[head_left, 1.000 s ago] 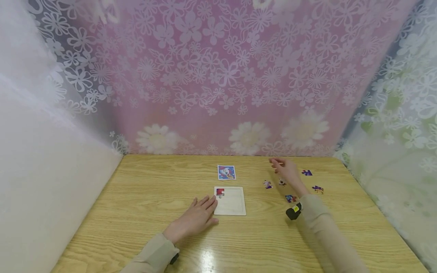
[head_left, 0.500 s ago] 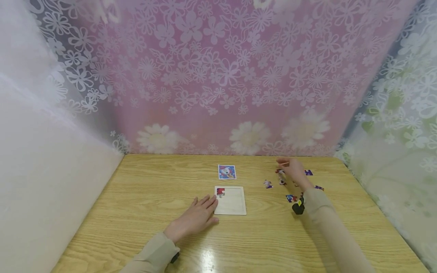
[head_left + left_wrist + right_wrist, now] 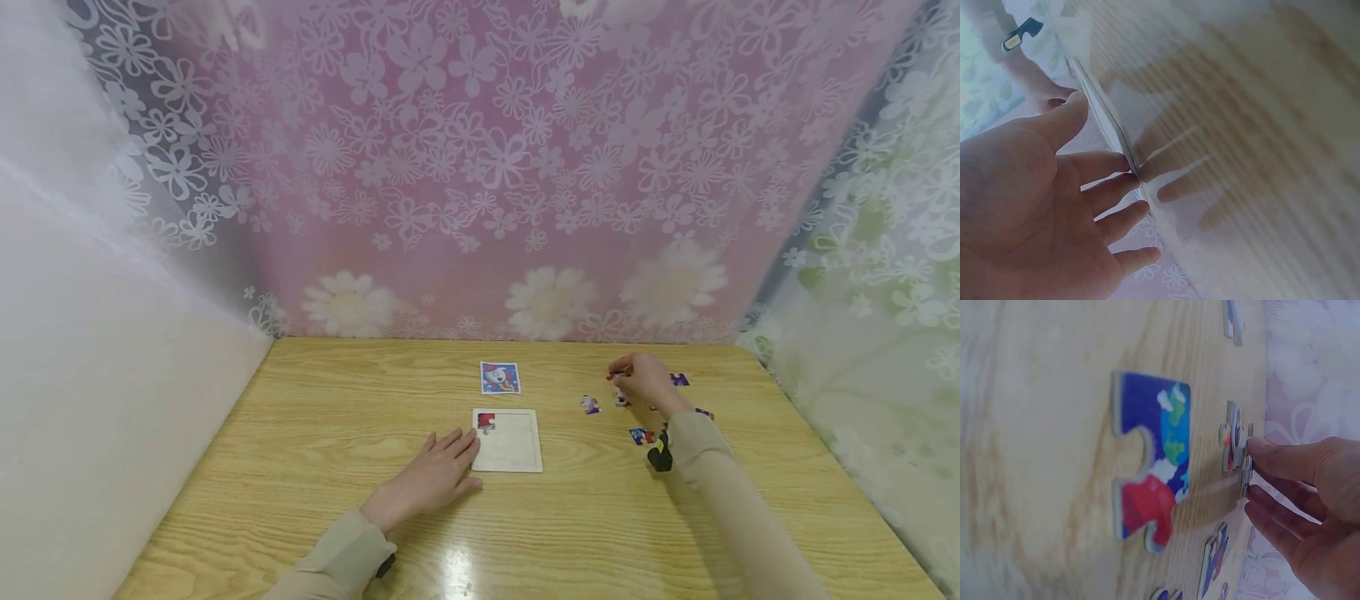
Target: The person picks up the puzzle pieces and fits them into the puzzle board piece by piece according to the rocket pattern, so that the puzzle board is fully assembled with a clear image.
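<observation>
My left hand [image 3: 431,475] lies flat at the left edge of the white puzzle tray [image 3: 513,446], fingers straight and spread, fingertips on its rim. A red puzzle piece [image 3: 487,421] sits in the tray's upper left corner. At the back right, my right hand [image 3: 647,379] has thumb and fingers around a small puzzle piece [image 3: 1247,478] at the tabletop, mostly hidden by the fingers. Close beside it lies a whitish piece [image 3: 622,399]. In the right wrist view, a blue and red piece [image 3: 1166,444] with green patches lies nearer the camera.
A square picture card [image 3: 500,377] lies behind the tray. More loose pieces are spread around the right hand: a pale one [image 3: 591,405] to its left, a purple one [image 3: 678,379] to its right. A flowered curtain [image 3: 480,167] hangs behind the wooden table [image 3: 337,400].
My right hand first drew back to the right, then lowered, its fingertips closing around a puzzle piece at the tabletop. The left hand and tray have stayed in place.
</observation>
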